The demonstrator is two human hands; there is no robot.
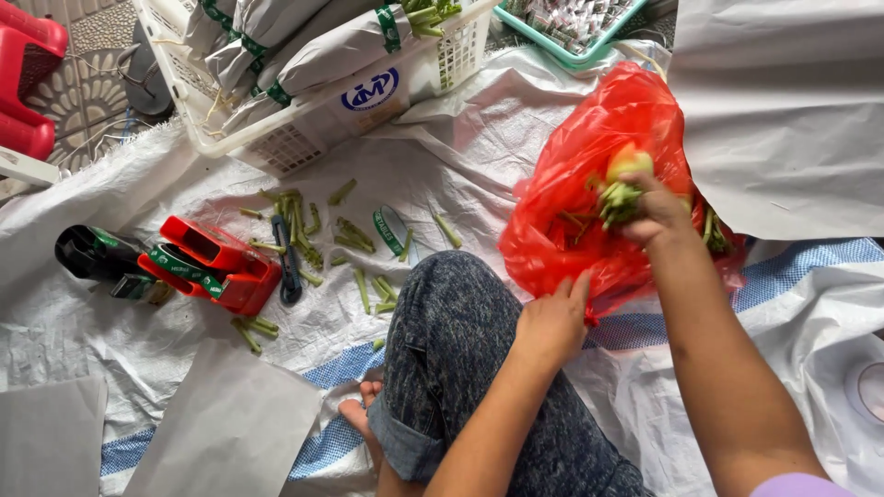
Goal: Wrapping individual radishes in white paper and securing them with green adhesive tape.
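My right hand (pixel 656 210) is inside the mouth of a red plastic bag (pixel 589 175), gripping a bunch of green stem trimmings (pixel 620 198) with a pale green lump above the fingers. My left hand (pixel 552 320) pinches the bag's near edge just right of my raised knee in dark mottled trousers (pixel 451 340). More green scraps lie inside the bag at its right side (pixel 714 232).
Cut green stems (pixel 304 235) and a blue knife (pixel 288 262) lie scattered on the white woven sheet (pixel 479 138). A red tape dispenser (pixel 216 265) and a black one (pixel 87 253) sit at left. A white basket of paper-wrapped bundles (pixel 322 74) stands behind; grey paper sheets (pixel 783 110) lie at right and front left.
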